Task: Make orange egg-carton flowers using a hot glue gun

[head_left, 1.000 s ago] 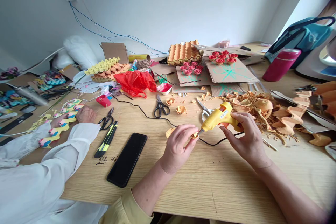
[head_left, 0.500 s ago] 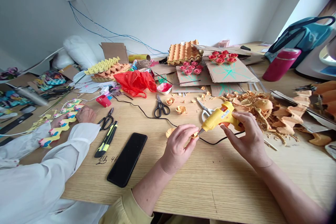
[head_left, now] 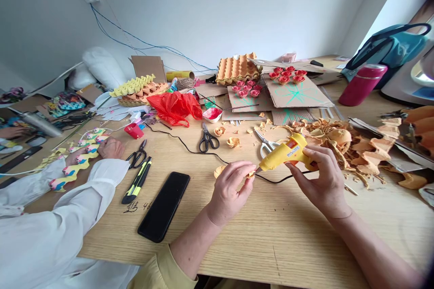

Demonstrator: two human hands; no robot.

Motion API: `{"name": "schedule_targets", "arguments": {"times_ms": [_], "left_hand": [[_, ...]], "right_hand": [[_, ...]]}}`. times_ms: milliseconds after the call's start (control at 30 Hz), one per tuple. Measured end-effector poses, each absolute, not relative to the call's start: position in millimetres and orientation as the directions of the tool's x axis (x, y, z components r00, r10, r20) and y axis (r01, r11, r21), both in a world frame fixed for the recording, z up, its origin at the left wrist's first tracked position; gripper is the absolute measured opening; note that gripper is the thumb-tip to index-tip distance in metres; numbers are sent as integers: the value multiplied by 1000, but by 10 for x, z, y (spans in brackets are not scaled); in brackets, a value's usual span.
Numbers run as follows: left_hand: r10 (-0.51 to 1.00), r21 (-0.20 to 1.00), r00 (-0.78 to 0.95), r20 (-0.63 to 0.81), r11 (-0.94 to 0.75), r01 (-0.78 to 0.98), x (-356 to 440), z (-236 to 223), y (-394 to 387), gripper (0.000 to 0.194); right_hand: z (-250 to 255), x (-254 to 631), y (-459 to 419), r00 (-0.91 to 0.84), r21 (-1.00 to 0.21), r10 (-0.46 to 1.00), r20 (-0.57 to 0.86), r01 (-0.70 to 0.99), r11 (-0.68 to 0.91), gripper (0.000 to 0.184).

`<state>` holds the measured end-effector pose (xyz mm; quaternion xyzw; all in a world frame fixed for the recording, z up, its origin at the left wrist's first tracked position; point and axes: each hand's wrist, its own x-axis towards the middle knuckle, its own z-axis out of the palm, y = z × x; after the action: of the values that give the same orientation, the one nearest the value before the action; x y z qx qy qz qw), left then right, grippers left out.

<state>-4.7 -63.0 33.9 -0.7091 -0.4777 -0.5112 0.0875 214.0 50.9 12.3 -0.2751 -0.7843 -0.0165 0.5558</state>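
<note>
My right hand (head_left: pixel 320 183) is wrapped round the handle of a yellow hot glue gun (head_left: pixel 284 152), its nozzle pointing down to the left. Pinched in the fingers of my left hand (head_left: pixel 232 192) is a small orange egg-carton piece (head_left: pixel 250 174), mostly covered by the fingers. The nozzle tip is at this piece; whether it touches cannot be made out. Just behind my left hand lies an orange carton cup (head_left: pixel 219 171), partly hidden. Two flower-shaped carton cups, one nearer (head_left: pixel 233 142) and one farther (head_left: pixel 219 131), sit beyond it.
White-handled scissors (head_left: pixel 266 144) lie behind the glue gun, black scissors (head_left: pixel 208 139) further left. A phone (head_left: pixel 164 207) and a utility knife (head_left: pixel 137 180) lie left of my arm. Carton scraps (head_left: pixel 325 137) are heaped at right. A co-worker's hand (head_left: pixel 111 147) rests at left.
The glue gun and my right hand have shifted slightly right and down. My left hand stays almost still, holding the carton piece. Another hand has appeared at the far left edge.
</note>
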Motion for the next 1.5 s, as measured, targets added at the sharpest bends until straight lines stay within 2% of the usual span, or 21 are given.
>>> {"name": "schedule_targets", "arguments": {"times_ms": [200,300,433,567,667,733,800,900,1067,1167,1233,1300,1333,1400,1500], "left_hand": [[607,423,-28,794,-521,741,-33,356,-632,33],[633,470,-65,771,-497,729,-37,356,-630,32],[649,491,-86,756,-474,731,-43,352,-624,30],[638,489,-93,765,-479,729,-37,361,-621,30],[634,500,-110,765,-478,722,-35,373,-621,31],[639,512,-124,760,-470,719,-38,380,-622,31],[647,527,-136,750,-461,714,-43,386,-623,31],[656,549,-151,739,-457,700,-52,395,-626,30],[661,575,-175,729,-455,680,-61,412,-633,28],[662,576,-170,730,-462,675,-54,423,-636,28],[665,579,-168,727,-464,670,-38,425,-641,28],[673,582,-161,722,-465,667,-16,423,-648,27],[678,584,-155,718,-465,666,-3,420,-652,27],[692,588,-139,708,-468,660,22,413,-660,28],[709,595,-112,696,-481,644,50,406,-668,31]], "right_hand": [[138,2156,478,-217,-208,339,915,466,860,57],[166,2144,450,-185,-245,363,913,464,852,57],[185,2119,453,-139,-408,516,845,458,790,48],[126,2116,544,-107,-643,769,631,483,595,44],[21,2132,668,-80,-722,876,476,533,441,51],[-55,2141,753,-82,-712,903,422,586,387,56],[-118,2140,820,-108,-650,912,396,668,362,57],[-179,2120,865,-143,-530,915,377,777,340,53],[-198,2095,835,-152,-414,920,361,858,304,44],[-129,2096,765,-167,-340,885,434,880,333,45],[-35,2074,666,-210,-371,803,557,802,468,40],[82,2017,514,-273,-484,714,644,578,658,27],[140,1976,426,-335,-566,703,627,424,707,25],[235,1881,252,-483,-690,672,560,176,702,39],[303,1766,80,-646,-766,598,475,31,642,57]]}}
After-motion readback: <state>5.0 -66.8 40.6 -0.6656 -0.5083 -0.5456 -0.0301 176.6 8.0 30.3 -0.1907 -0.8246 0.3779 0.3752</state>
